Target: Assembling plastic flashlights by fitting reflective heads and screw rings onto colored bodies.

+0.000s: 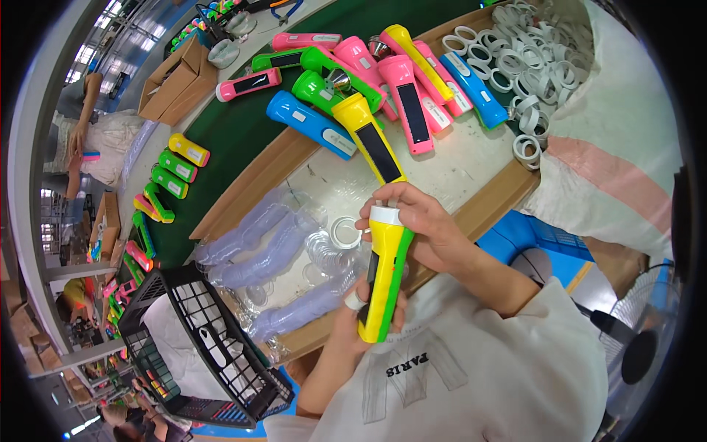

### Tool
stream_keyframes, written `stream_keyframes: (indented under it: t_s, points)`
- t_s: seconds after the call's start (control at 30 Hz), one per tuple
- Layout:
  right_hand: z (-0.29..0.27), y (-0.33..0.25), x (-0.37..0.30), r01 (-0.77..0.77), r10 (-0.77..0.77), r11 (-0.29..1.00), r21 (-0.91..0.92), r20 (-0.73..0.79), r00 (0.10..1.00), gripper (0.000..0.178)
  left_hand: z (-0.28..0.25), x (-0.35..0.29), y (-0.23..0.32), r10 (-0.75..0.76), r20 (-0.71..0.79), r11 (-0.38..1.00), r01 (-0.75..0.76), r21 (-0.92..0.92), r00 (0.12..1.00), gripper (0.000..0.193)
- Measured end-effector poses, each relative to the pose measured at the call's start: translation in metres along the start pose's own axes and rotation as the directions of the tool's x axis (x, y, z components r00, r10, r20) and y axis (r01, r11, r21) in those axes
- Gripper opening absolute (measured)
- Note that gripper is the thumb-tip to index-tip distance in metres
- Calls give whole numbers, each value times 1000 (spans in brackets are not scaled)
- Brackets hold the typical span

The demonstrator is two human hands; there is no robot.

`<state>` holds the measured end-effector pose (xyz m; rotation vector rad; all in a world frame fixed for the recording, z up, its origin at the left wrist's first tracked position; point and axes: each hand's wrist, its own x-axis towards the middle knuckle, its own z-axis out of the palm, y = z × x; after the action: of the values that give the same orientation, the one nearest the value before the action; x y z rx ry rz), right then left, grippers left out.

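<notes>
In front of my chest is a yellow and green flashlight (383, 283), tilted with its head end up. My left hand (345, 323) is closed round its lower body, partly hidden behind it. A white ring (385, 215) sits on the flashlight's head. The fingers of my right hand (421, 221) grip that ring from above and from the right side. Just beyond lies a yellow flashlight (372, 140) with a dark panel. Beside my hands on the table are clear round lenses (345, 233) and lenses in long stacks wrapped in plastic (276, 250).
Pink, green and blue flashlights (407, 103) are heaped at the far side. A pile of white rings (530, 59) lies at the far right by a white sack (626, 140). A black crate (213, 346) stands at the lower left. Across the green belt (221, 140), another person's hands (76, 151) show.
</notes>
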<state>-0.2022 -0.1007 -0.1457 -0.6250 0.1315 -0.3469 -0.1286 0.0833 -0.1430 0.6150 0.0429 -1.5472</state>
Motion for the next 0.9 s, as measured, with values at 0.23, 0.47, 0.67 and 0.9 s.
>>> stream_keyframes:
  t_s: [0.23, 0.47, 0.67, 0.9]
  points:
    - [17, 1, -8, 16, -20, 996, -92, -47, 999, 29, 22, -8, -9, 185, -93, 705, -66, 706, 978, 70]
    - [12, 2, -12, 119, -116, 992, -35, 86, 990, 30, 31, -5, -16, 308, 23, 593, -210, 777, 951, 57]
    - [15, 6, -5, 78, -209, 896, -437, -261, 943, 23, 15, 24, -9, 611, 145, -170, -51, 984, 779, 56]
    - [-9, -5, 3, -25, 32, 998, 64, -113, 993, 46, 10, 21, 5, -7, -45, 950, 20, 311, 999, 55]
